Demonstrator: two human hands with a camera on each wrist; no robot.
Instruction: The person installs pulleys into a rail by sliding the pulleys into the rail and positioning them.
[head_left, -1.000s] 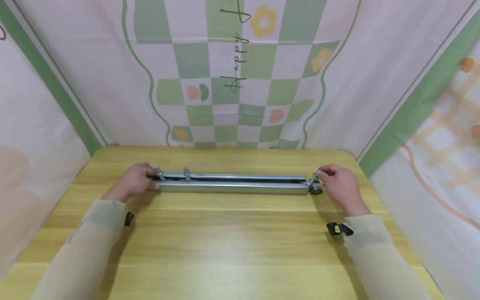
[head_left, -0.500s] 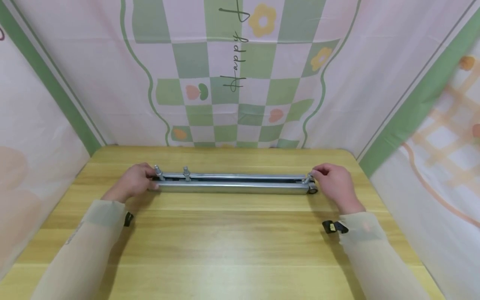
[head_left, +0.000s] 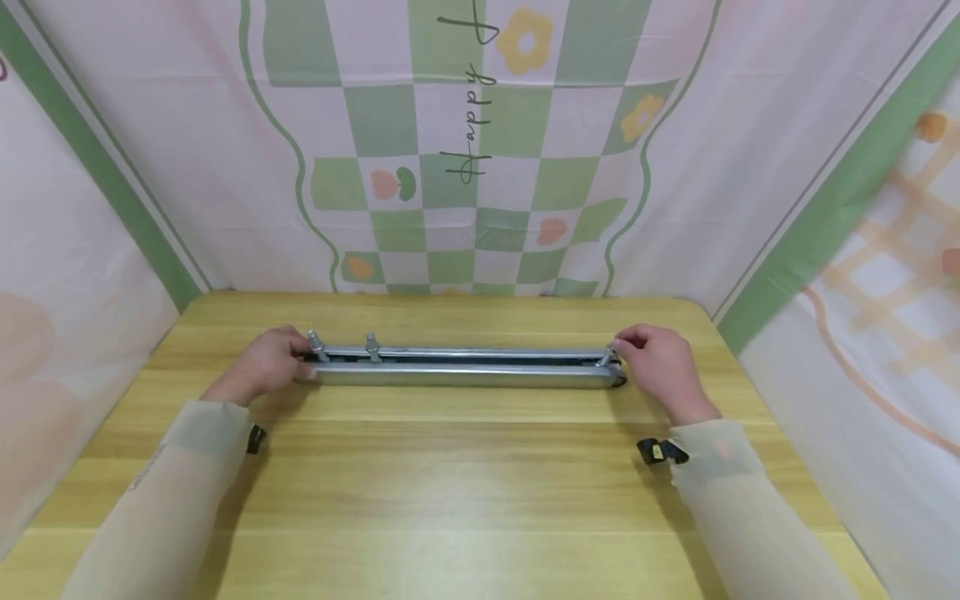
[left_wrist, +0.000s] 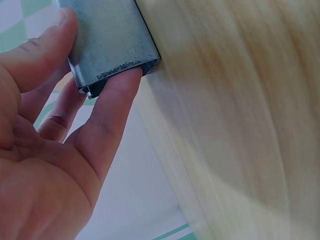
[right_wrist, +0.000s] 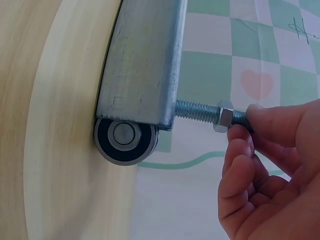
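Observation:
A long galvanized steel channel rail [head_left: 465,378] lies crosswise on the wooden table, its slot facing up. At its left end my left hand [head_left: 264,365] holds it, thumb on the near side wall and a fingertip at the open end [left_wrist: 117,72]. Two bolts with nuts [head_left: 371,346] stand up from the slot near that end. My right hand [head_left: 662,371] pinches the tip of a third threaded bolt [right_wrist: 197,111], which carries a hex nut [right_wrist: 224,119]. Below this bolt, a roller wheel [right_wrist: 125,150] sits partly inside the rail's right end, its lower part sticking out.
The wooden table [head_left: 450,500] runs from the front to a cloth backdrop [head_left: 502,183] with green checks. More cloth walls [head_left: 862,350] flank both sides. A black strap [head_left: 662,452] shows at the right wrist.
My right hand has moved left, and the roller on its bolt has gone from just outside the rail's right end to mostly inside it. The left hand and rail have stayed put.

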